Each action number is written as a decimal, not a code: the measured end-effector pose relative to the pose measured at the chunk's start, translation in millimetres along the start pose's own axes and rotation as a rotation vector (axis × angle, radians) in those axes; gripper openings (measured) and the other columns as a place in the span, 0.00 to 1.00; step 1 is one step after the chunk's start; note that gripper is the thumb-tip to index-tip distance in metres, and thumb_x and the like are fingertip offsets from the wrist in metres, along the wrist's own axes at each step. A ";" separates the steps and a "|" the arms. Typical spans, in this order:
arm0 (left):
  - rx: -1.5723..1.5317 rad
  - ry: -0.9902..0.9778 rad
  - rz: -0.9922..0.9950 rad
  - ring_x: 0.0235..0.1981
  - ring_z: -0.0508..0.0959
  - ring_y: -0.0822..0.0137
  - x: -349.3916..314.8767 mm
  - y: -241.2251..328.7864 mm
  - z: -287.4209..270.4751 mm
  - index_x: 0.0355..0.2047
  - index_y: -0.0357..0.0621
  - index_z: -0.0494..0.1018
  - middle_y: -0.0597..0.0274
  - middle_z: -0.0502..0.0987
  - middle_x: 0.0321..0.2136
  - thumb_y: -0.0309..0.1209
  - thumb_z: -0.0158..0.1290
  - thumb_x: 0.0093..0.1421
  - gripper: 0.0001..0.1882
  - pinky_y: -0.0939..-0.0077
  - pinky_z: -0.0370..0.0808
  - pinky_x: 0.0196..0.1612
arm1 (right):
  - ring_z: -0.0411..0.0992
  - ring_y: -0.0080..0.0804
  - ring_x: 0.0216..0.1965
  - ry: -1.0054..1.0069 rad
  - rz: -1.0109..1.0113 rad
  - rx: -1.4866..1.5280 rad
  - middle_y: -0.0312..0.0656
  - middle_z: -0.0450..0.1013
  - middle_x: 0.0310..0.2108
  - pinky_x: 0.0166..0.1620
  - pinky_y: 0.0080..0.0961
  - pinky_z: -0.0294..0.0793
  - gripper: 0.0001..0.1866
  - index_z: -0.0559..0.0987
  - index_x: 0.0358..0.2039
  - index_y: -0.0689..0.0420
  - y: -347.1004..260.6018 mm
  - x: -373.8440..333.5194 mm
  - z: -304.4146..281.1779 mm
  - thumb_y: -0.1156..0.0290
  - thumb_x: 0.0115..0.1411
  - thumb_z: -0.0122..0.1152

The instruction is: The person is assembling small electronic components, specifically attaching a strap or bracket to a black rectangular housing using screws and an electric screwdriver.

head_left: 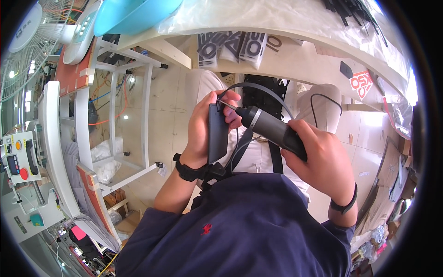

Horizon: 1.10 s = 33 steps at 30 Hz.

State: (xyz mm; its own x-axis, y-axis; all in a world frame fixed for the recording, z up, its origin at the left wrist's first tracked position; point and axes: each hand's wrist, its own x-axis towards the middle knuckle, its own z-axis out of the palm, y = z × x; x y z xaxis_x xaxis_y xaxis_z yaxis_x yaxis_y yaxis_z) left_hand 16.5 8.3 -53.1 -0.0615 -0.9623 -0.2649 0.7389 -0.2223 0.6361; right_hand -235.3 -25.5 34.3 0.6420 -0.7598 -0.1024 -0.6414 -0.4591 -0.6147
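My left hand (198, 131) is closed round a flat black rectangular piece (218, 138), held upright over my lap. From its top end a black strap (263, 88) arches over to the right. In my right hand (323, 159) is a thick black cylindrical handheld tool (270, 129) with a light ring and a thin metal tip. The tip points up and left, at the top end of the flat piece beside my left fingertips. Whether it touches the piece I cannot tell.
A table edge (281, 30) runs across ahead, carrying a blue basin (134, 16). Clear bags with black lettering (230, 48) hang or lie below it. On the left stand a white metal frame (146, 115), a fan (32, 44) and a control box (20, 157). Cardboard (376, 207) leans at right.
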 end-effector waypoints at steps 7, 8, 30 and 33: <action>0.068 0.064 0.009 0.28 0.67 0.74 5.0 0.3 -6.6 0.46 0.30 0.71 0.65 0.67 0.28 0.41 0.39 0.74 0.23 0.74 0.74 0.34 | 0.75 0.36 0.26 0.100 -0.103 -0.262 0.40 0.70 0.27 0.27 0.34 0.74 0.18 0.72 0.44 0.61 -13.1 1.0 16.3 0.69 0.55 0.64; 0.065 0.087 0.006 0.28 0.67 0.73 5.5 0.7 -7.0 0.45 0.30 0.71 0.65 0.67 0.27 0.41 0.39 0.74 0.23 0.74 0.72 0.33 | 0.74 0.33 0.26 0.121 -0.113 -0.337 0.39 0.68 0.26 0.26 0.31 0.74 0.18 0.72 0.43 0.61 -15.7 1.3 18.4 0.69 0.54 0.64; 0.005 0.182 -0.051 0.29 0.71 0.75 4.1 1.3 -17.2 0.41 0.41 0.71 0.62 0.77 0.33 0.40 0.47 0.72 0.14 0.81 0.71 0.35 | 0.69 0.21 0.23 0.181 -0.186 -0.597 0.34 0.66 0.25 0.19 0.20 0.67 0.13 0.74 0.40 0.62 -18.9 6.7 35.5 0.73 0.54 0.59; -0.032 0.124 -0.043 0.30 0.70 0.76 4.6 -0.4 -14.1 0.41 0.41 0.72 0.63 0.77 0.32 0.40 0.47 0.72 0.14 0.81 0.71 0.35 | 0.69 0.21 0.23 0.182 -0.184 -0.608 0.34 0.66 0.25 0.19 0.20 0.67 0.13 0.74 0.40 0.62 -18.2 5.9 36.3 0.73 0.54 0.59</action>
State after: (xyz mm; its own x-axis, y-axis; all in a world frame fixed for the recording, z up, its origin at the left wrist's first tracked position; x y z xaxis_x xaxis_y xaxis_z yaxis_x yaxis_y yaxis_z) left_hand 25.4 6.2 -64.8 -0.0115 -0.9247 -0.3805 0.7584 -0.2561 0.5993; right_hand -204.5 -4.9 16.5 0.7169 -0.6851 0.1293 -0.6849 -0.7267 -0.0528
